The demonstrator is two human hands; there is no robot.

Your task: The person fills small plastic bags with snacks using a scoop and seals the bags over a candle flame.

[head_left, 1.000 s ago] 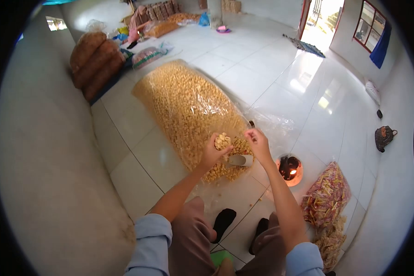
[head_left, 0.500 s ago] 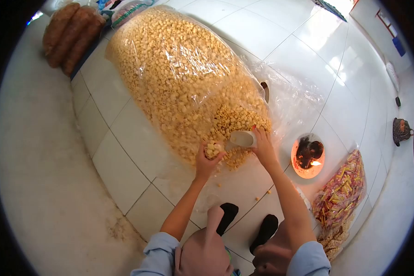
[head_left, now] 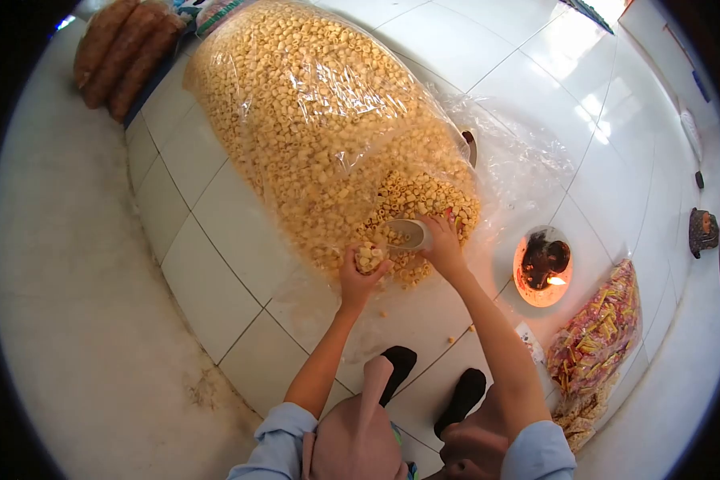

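A very large clear plastic bag (head_left: 312,104), full of pale yellow ring-shaped snacks, lies on the tiles before me. At its open near end the loose snacks (head_left: 432,192) show uncovered. My left hand (head_left: 357,282) is closed around a small bunch of snacks (head_left: 370,257), seemingly inside a small clear bag whose edges are hard to see. My right hand (head_left: 446,244) grips a white scoop (head_left: 412,232) from its right end. The scoop's mouth points left, close beside the left hand's bunch, and a few snack pieces sit in it.
Right of the big bag, a dish (head_left: 542,266) holds a dark lump and a small burning flame. Nearer me lies a clear bag of red and yellow packets (head_left: 596,328). Long brown packs (head_left: 124,60) stand at the upper left. Stray snacks (head_left: 451,339) dot the tiles near my feet.
My right hand has moved left with the scoop, bringing its mouth closer to the left hand; snack pieces now show inside it. The left hand stays nearly in place. The view has shifted slightly.
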